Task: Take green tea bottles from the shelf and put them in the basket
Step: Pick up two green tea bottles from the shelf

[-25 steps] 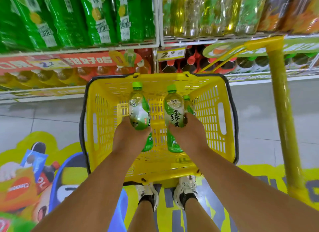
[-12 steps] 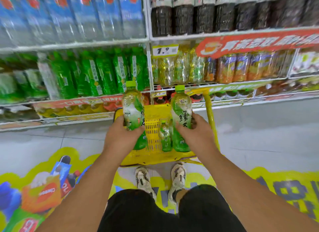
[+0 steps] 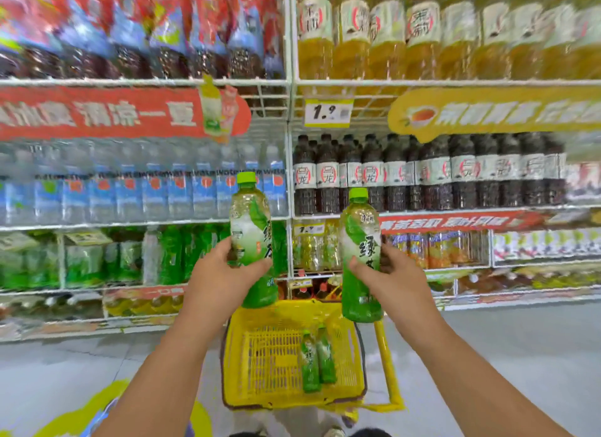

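A shop's drinks aisle is shown. White wire shelving point(image 3: 289, 117) fills the upper part of the frame, stocked in rows with dark tea bottles point(image 3: 422, 176) at centre right, amber bottles point(image 3: 390, 39) at upper right and water bottles point(image 3: 146, 189) at centre left. A price tag point(image 3: 327, 112) reading 1.9 is clipped to a shelf edge, flanked by promotional banners point(image 3: 113, 112). A yellow shopping basket point(image 3: 260, 355) is seen at lower centre on a grey tiled floor point(image 3: 504, 355).

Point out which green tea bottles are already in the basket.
The two green tea bottles lying side by side on the floor of the yellow basket. The other two are held upright above it, in the left hand and right hand.
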Motion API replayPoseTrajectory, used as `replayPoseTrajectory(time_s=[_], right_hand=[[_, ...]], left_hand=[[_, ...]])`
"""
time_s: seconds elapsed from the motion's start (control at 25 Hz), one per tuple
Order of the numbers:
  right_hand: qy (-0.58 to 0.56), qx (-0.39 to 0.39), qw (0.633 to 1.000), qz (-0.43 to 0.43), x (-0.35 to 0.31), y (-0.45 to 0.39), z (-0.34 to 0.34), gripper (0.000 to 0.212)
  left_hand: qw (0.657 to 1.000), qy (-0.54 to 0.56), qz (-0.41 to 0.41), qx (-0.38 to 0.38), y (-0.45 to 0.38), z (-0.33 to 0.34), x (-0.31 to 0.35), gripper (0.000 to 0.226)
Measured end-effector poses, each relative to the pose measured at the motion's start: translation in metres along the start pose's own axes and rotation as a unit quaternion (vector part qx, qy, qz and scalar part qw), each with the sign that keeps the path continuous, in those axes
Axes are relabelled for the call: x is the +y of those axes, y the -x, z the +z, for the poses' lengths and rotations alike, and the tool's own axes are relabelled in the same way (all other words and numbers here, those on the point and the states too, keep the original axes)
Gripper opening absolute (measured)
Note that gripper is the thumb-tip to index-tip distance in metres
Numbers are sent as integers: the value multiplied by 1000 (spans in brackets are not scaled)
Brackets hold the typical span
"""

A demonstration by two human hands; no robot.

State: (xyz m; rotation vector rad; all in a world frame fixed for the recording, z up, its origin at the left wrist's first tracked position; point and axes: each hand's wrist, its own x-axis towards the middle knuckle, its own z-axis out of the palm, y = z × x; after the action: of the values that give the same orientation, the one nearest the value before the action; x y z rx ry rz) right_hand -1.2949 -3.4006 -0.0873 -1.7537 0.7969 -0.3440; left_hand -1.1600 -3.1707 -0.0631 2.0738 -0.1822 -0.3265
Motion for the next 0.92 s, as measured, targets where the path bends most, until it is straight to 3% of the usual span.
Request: replayPoseTrajectory(time_s=[0.12,0.28,0.4,0.56,0.64,0.92], right_hand=[[-2,12,999,-34,-39,0,-13,39],[-15,5,998,-69,-86,-1,-22,43],[-31,5,996,-87,-117,-3,-25,42],[-32,14,992,-117,-154,-9,-23,42],[-32,4,992,-123,-168,-11,-21,33],[-39,-16,990,-134,-175,-10,-31,32]], left_hand=[[998,45,33,8,7,-19,29,77],[996,71,53,10,10,-42,65,69],[994,78,77,4,2,-59,84,75],[990,102,97,2,-7,-82,116,42],[990,99,103,-9,-10,-90,128,38],[993,89,76,29,-6,-92,140,31]])
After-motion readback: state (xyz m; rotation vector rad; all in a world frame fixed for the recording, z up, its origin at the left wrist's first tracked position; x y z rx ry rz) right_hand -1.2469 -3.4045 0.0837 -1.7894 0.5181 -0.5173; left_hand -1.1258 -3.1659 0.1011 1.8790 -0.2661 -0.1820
